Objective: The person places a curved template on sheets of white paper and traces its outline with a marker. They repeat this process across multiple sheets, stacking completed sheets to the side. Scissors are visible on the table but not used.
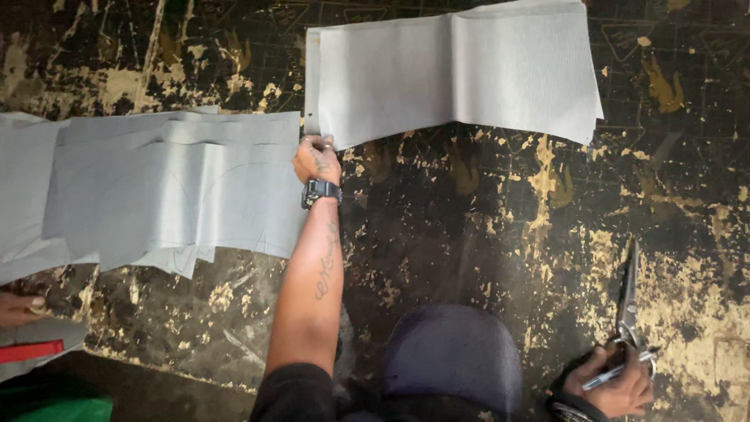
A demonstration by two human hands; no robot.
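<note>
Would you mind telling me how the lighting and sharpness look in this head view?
Head view: dim overall, the grey fabric stack brightest; the left hand gripping its corner is fairly sharp; the right hand with scissors sits soft in shadow; the dark worn tabletop shows no glare.

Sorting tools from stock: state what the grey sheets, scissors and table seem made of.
Grey sheets: likely woven fabric, matte, fine ribbed texture, soft folds. Scissors: metal, shiny grey blades. Table: dark coated surface, worn through to yellowish patches; base material unclear.
</note>
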